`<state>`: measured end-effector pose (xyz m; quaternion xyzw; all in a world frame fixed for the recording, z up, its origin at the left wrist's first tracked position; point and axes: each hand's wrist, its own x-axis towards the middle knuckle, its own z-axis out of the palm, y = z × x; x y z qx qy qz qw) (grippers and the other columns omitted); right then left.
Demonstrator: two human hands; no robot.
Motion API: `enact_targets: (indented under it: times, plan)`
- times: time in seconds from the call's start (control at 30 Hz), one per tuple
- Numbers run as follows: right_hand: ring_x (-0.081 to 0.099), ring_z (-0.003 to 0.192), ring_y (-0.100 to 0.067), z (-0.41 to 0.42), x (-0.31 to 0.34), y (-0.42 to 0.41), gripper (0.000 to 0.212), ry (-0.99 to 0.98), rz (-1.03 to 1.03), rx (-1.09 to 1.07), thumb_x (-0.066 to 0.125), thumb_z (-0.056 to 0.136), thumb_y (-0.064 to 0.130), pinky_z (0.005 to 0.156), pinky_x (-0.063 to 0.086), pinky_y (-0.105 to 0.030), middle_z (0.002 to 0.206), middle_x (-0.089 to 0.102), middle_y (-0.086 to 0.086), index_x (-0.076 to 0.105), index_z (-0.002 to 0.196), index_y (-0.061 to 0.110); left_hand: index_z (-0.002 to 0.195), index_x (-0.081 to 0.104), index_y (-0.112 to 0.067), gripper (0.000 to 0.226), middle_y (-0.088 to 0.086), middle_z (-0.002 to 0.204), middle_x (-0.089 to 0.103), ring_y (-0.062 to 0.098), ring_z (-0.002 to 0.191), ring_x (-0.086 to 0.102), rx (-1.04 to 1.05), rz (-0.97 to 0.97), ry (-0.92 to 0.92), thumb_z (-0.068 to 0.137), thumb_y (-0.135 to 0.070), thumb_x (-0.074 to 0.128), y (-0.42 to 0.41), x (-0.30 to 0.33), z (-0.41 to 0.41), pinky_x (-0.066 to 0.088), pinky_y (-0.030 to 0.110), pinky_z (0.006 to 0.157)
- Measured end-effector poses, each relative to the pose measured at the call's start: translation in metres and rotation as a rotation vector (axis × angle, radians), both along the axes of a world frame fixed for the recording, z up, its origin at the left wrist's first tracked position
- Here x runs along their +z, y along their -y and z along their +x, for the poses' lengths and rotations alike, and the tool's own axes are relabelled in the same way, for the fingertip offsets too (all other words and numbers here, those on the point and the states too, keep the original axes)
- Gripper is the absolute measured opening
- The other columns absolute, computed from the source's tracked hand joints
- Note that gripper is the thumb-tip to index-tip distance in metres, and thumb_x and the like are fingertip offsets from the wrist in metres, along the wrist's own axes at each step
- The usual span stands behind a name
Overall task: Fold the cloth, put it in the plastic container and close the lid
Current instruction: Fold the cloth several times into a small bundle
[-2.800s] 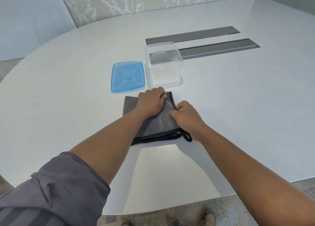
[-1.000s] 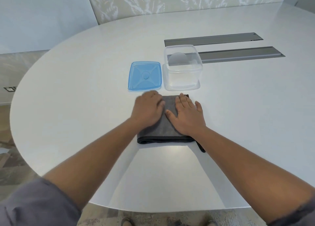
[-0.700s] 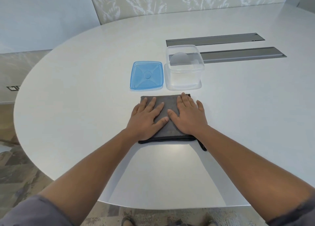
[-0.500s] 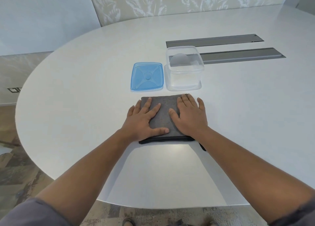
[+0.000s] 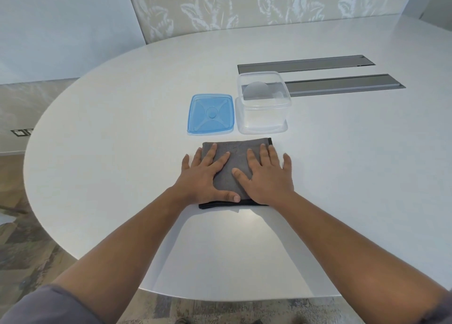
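Observation:
A grey cloth (image 5: 234, 152) lies folded into a compact rectangle on the white table (image 5: 342, 177). My left hand (image 5: 204, 179) presses flat on its left half, fingers spread, some reaching past the cloth's left edge. My right hand (image 5: 265, 177) lies flat on the right half, fingers apart. Neither hand grips anything. Just beyond the cloth stands the clear plastic container (image 5: 263, 103), uncovered and with nothing inside. Its blue lid (image 5: 210, 114) rests flat on the table to the container's left.
Two long grey cable slots (image 5: 342, 85) are set into the table behind the container. The table's rounded edge curves close on the left and front, with patterned floor below. A wall with a leaf pattern stands behind.
The cloth went from being pinched and folded to lying flat. Both hands opened and slid outward across it, the left toward the left edge, the right toward the right.

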<state>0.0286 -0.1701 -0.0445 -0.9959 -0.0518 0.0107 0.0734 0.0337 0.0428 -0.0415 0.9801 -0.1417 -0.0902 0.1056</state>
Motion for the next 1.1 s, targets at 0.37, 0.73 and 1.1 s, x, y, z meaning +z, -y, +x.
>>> enact_targets:
  times: [0.37, 0.73, 1.1]
  plan:
    - [-0.003, 0.158, -0.029, -0.001, 0.010, 0.001, 0.094, 0.097, -0.087, -0.004, -0.001, 0.090, 0.074, 0.118, -0.013, -0.061, 0.172, 0.014, -0.007, 0.022, 0.162, 0.018, 0.156, -0.008, -0.056, 0.122, -0.010, 0.169, -0.021, 0.029, 0.156, -0.016, 0.012, 0.004, 0.025, 0.054, -0.110, 0.032, 0.002, 0.001, -0.001, -0.010, 0.059, 0.122]
    - [-0.004, 0.158, -0.027, -0.001, 0.002, 0.017, 0.093, -0.012, 0.062, -0.011, 0.002, 0.088, 0.080, 0.122, -0.006, -0.054, 0.173, -0.001, 0.002, 0.010, 0.163, 0.026, 0.157, 0.001, -0.055, 0.119, -0.011, 0.171, -0.012, 0.023, 0.157, -0.010, 0.041, -0.053, 0.065, 0.057, -0.109, 0.034, 0.001, 0.001, -0.005, -0.006, 0.054, 0.124]
    - [0.013, 0.151, 0.000, -0.002, 0.035, -0.023, 0.075, -0.038, 0.934, 0.053, 0.038, 0.099, 0.052, 0.119, 0.010, -0.022, 0.171, 0.017, 0.005, 0.018, 0.163, 0.019, 0.137, 0.056, -0.018, 0.044, -0.006, 0.131, 0.062, 0.025, 0.123, 0.058, 0.553, -0.725, 0.143, 0.098, -0.037, 0.061, 0.006, 0.016, -0.004, 0.042, 0.026, 0.093]
